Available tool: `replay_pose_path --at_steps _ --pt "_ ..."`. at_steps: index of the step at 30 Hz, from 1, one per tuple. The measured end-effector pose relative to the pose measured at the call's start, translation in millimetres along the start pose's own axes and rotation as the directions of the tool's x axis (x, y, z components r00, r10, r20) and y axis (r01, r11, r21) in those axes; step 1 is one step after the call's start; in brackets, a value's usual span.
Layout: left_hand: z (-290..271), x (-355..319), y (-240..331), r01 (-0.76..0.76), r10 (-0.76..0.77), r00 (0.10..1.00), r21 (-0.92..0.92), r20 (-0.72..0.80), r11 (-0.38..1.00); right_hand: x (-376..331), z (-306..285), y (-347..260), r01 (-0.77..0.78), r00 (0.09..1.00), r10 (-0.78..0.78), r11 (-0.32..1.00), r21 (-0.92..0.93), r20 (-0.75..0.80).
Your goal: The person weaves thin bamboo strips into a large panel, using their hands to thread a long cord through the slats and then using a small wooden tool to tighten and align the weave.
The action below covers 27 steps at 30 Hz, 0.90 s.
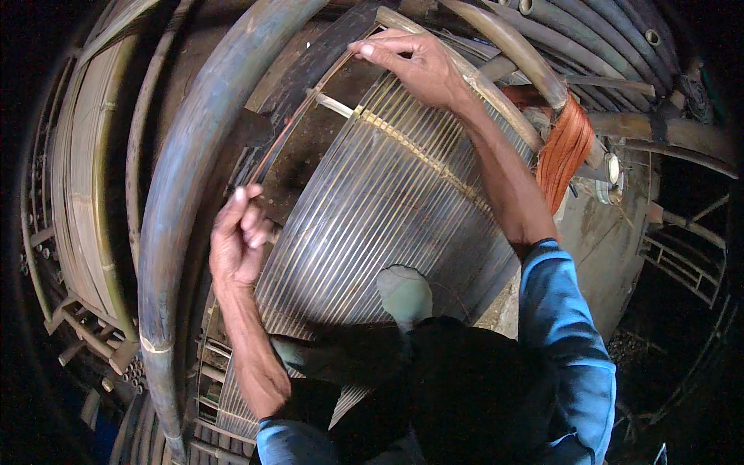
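A thin orange-brown strand runs between my two hands along the far left edge of a panel of narrow slats. My right hand reaches across the panel's far end, thumb and forefinger pinched on the strand. Lower on the left, my left hand has its thumb and forefinger closed at the strand's near end; its other fingers are curled and slightly blurred. A pale woven row crosses the slats near the far end. On the panel close to me rests a grey-green rounded thing.
An orange bundle of strands hangs from a pole on the right. A thick bluish bamboo pole curves along the left, beside flat bamboo strips. Several dark poles lie at the far right. Concrete floor shows on the right.
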<state>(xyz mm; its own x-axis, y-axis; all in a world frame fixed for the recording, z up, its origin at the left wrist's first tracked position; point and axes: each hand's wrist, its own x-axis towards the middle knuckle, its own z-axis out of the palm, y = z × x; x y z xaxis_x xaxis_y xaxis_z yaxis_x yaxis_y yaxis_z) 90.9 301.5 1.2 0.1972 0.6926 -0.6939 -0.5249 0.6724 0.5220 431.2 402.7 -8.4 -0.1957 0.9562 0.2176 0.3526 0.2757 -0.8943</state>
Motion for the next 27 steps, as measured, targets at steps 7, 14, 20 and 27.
replay_pose_path --at_steps 7,14,20,27 --pt "-15 41 -51 -0.213 0.572 0.821 0.925 -0.005 0.314 7 -7 55 -0.038 0.913 0.266 0.811 -0.583 0.31" --pt "16 184 -106 -0.327 0.552 0.764 0.938 0.333 -0.112 8 51 102 0.075 0.863 0.283 0.747 -0.66 0.418" --pt "47 249 -120 -0.09 0.342 0.928 0.799 -0.15 0.595 20 67 103 0.19 0.79 0.384 0.586 -0.787 0.477" --pt "47 218 -97 0.104 -0.086 0.994 0.473 -0.059 0.875 -11 28 93 -0.037 0.967 0.152 0.876 -0.48 0.203"
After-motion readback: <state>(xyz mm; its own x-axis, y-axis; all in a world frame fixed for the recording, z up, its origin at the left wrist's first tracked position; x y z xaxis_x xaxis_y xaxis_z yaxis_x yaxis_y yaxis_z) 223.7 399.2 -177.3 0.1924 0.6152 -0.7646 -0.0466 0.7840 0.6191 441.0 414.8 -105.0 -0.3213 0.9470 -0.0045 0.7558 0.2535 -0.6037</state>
